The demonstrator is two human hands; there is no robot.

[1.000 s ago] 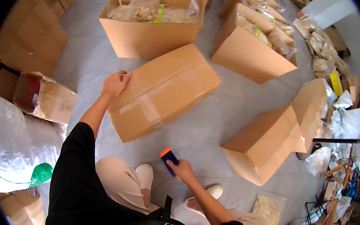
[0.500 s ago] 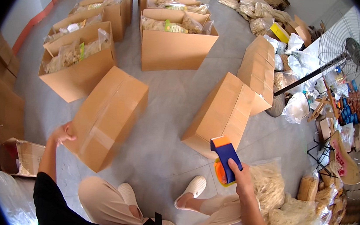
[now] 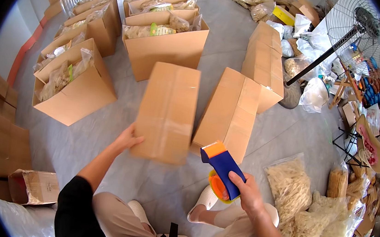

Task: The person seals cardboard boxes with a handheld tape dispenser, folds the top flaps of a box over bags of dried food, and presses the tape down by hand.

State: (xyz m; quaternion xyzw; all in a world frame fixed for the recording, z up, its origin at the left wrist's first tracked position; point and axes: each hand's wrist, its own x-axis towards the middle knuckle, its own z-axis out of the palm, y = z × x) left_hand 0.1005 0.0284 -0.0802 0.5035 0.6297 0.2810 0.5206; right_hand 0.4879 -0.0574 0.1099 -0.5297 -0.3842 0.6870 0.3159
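The taped carton [image 3: 166,111] has been shifting rightward, now coming just beside a closed carton [image 3: 228,108]; the left hand [image 3: 126,139] is touching its left edge, grip unclear; the right hand's [image 3: 248,193] fingers are wrapping a blue-orange tape dispenser [image 3: 225,171].

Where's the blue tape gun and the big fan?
Blue tape gun [image 3: 224,167]: head view, middle of its blue body.
Pedestal fan [image 3: 367,19]: head view, its dark central hub.

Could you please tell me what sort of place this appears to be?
It looks like a packing area or storeroom, going by the rows of open cartons holding bagged goods, the tape dispenser in the right hand, and filled clear bags lying nearby.
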